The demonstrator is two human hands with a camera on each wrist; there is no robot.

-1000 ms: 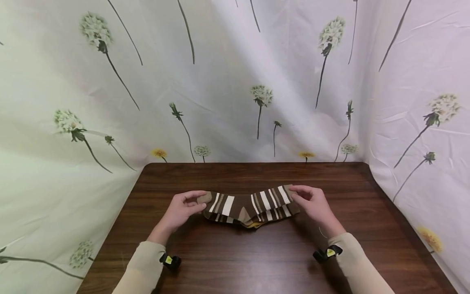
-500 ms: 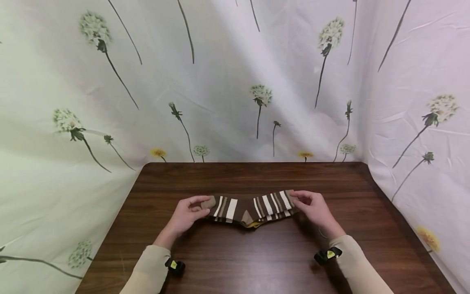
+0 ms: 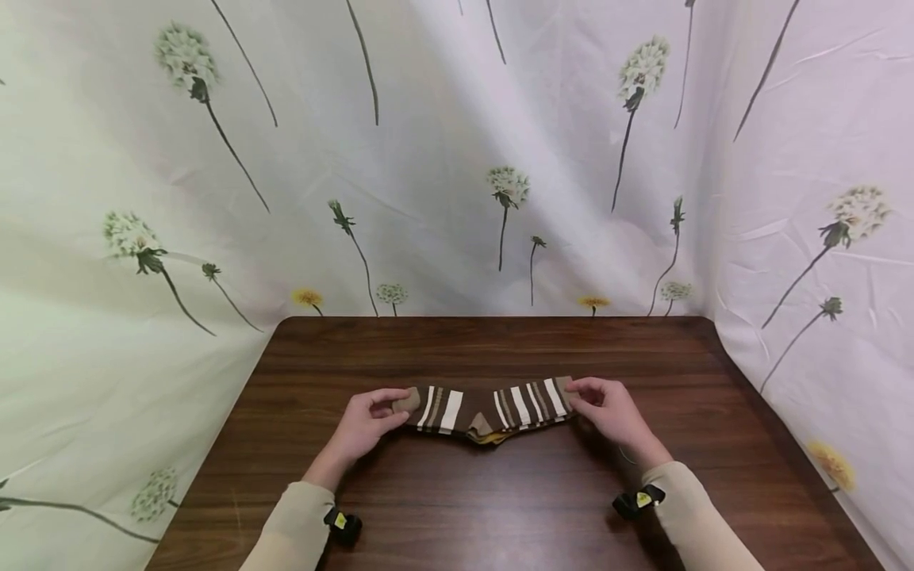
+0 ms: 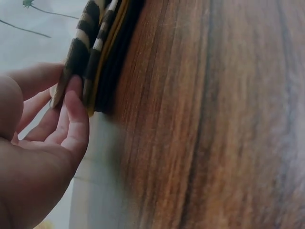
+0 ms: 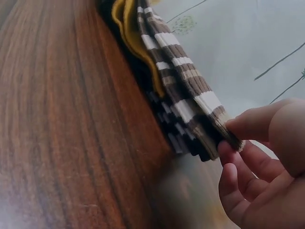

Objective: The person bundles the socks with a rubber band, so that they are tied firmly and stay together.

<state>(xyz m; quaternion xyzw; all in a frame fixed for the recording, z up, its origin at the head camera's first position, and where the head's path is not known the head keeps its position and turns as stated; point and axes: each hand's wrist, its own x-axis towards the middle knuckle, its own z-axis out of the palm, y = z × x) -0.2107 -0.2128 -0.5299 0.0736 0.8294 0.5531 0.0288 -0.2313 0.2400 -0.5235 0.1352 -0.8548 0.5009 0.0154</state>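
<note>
A brown sock (image 3: 467, 403) with white and tan stripes lies stretched sideways over a small stack of socks, its tan heel facing the near side. My left hand (image 3: 366, 422) pinches its tan toe. At the other end, my right hand (image 3: 610, 408) pinches the ribbed cuff between thumb and fingers. In the right wrist view, another striped sock (image 5: 183, 109) sits right under the top one (image 5: 207, 100), with a mustard sock (image 5: 138, 47) and dark layers lower down. The left wrist view shows the held toe (image 4: 58, 93) slightly above the layers beneath.
The stack rests on a dark wood-grain table (image 3: 471, 507). Behind and along both sides hangs a white cloth (image 3: 428, 159) printed with dandelions. A black wrist camera (image 3: 344, 525) is strapped to the left wrist, another (image 3: 634, 501) to the right.
The top striped sock has come down onto the stack, covering more of the sock beneath. Both hands have lowered toward the near side, the left also shifting right; each keeps its pinch.
</note>
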